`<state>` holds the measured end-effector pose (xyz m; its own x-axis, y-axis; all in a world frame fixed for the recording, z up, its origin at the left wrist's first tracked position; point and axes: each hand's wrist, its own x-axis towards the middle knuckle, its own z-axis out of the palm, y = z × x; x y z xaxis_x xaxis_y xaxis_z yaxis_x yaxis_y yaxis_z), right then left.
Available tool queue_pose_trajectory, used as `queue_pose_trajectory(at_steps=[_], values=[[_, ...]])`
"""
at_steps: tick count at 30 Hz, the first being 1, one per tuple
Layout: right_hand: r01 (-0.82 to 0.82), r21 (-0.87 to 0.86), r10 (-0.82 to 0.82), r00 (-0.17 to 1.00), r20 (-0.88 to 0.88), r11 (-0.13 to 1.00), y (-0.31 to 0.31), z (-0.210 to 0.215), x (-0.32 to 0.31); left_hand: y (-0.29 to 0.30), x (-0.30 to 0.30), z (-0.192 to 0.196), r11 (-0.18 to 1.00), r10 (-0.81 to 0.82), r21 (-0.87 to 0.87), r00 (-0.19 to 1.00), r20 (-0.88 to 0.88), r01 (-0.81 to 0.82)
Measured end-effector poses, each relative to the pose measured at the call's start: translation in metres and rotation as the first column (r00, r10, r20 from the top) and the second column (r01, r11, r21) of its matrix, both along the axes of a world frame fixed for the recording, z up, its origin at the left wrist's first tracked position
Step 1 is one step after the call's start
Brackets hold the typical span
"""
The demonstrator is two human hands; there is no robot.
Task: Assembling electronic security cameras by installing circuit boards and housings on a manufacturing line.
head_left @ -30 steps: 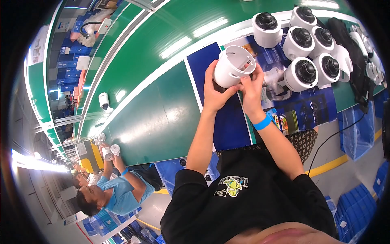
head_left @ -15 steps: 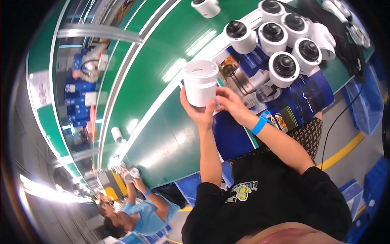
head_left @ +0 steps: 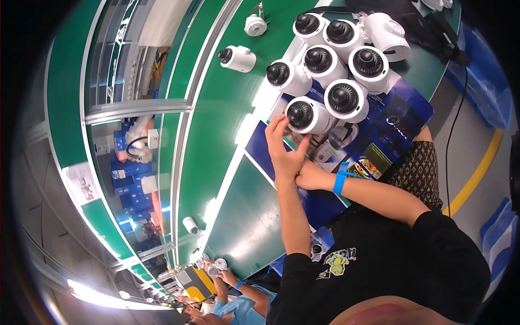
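Note:
My left hand (head_left: 285, 153) is at the nearest white cylindrical unit with a black ribbed top (head_left: 319, 117). Its fingers curl at the rim on one side and the thumb presses from below. This unit tilts to the left, beside a standing group of similar white units (head_left: 345, 102). Close behind my left wrist is my right hand (head_left: 314, 177), with a blue band on its wrist. Its fingers are mostly hidden by the left hand. Under the units lies a printed blue sheet (head_left: 398, 122).
Another white unit (head_left: 238, 58) and a small white part (head_left: 255, 25) are on the green surface beyond a bright strip. One more white housing (head_left: 387, 37) lies at the far right near black cloth (head_left: 433, 32). A co-worker in blue (head_left: 252, 306) handles a part at lower left.
The white unit I held upright in both hands has moved right and down to the group, its black ribbed top now showing. My right hand has drawn back behind the left wrist.

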<state>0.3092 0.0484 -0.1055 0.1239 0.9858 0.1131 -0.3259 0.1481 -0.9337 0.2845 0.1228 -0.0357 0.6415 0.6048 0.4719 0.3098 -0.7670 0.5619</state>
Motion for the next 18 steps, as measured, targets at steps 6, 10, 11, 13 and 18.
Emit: queue_pose_trajectory(at_steps=[6, 10, 11, 13, 18], values=[[-0.001, -0.037, 0.010, 0.968, 0.249, 0.999, 0.001, 0.012, 0.012, 0.029, 0.003, 0.001, 0.663, -0.170, -0.514, 0.778, 0.604, 0.544], [-0.011, 0.156, -0.035, 0.957, 0.289, 0.988, -0.009, 0.009, 0.017, 0.091, 0.040, 0.024, 0.923, 0.159, -0.384, 0.922, 0.354, -0.012], [-0.036, 0.178, -0.024, 0.945, 0.326, 0.983, -0.012, 0.013, 0.018, 0.119, 0.049, 0.028, 0.901, 0.222, -0.422, 0.940, 0.258, -0.097], [-0.025, 0.360, -0.074, 0.963, 0.258, 0.933, -0.005, 0.000, -0.012, 0.202, 0.033, 0.020, 0.952, 0.288, 0.122, 0.956, -0.046, -0.281], [-0.138, 0.343, 0.004, 0.932, 0.362, 0.929, -0.009, -0.007, -0.009, 0.259, 0.032, 0.009, 0.871, 0.477, 0.359, 0.757, -0.447, -0.336]])
